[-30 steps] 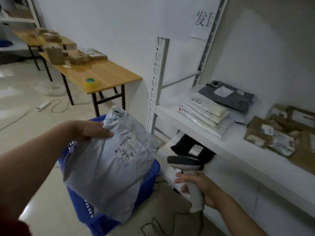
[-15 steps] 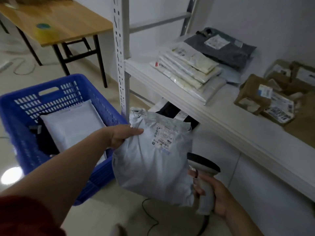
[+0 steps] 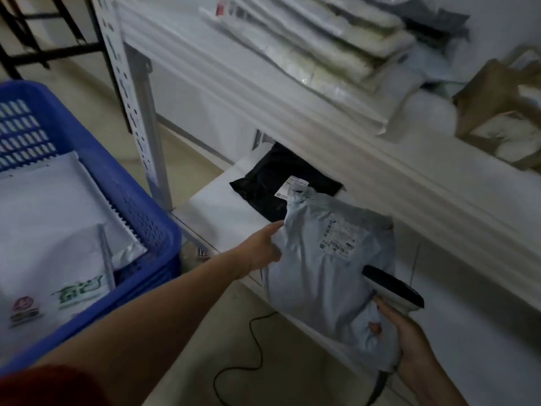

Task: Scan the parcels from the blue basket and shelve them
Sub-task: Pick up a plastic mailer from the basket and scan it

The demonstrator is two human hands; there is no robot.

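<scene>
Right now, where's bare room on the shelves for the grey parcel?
Lower shelf: bare patch at its left end, bordered by the upright post, the black parcel and the grey parcel the left hand holds. Upper shelf: crowded by stacked white mailers and brown parcels; only its front strip is bare. The right hand grips the scanner.

A thin black cable (image 3: 251,328) loops over the pale beige tiled floor (image 3: 292,370) at six o'clock. Black metal bench legs (image 3: 58,52) stand at ten o'clock.

The basket (image 3: 96,159) stands left of the lower shelf (image 3: 222,212), where the front parcel (image 3: 322,265) overlaps the rear parcel (image 3: 266,183) behind it.
</scene>
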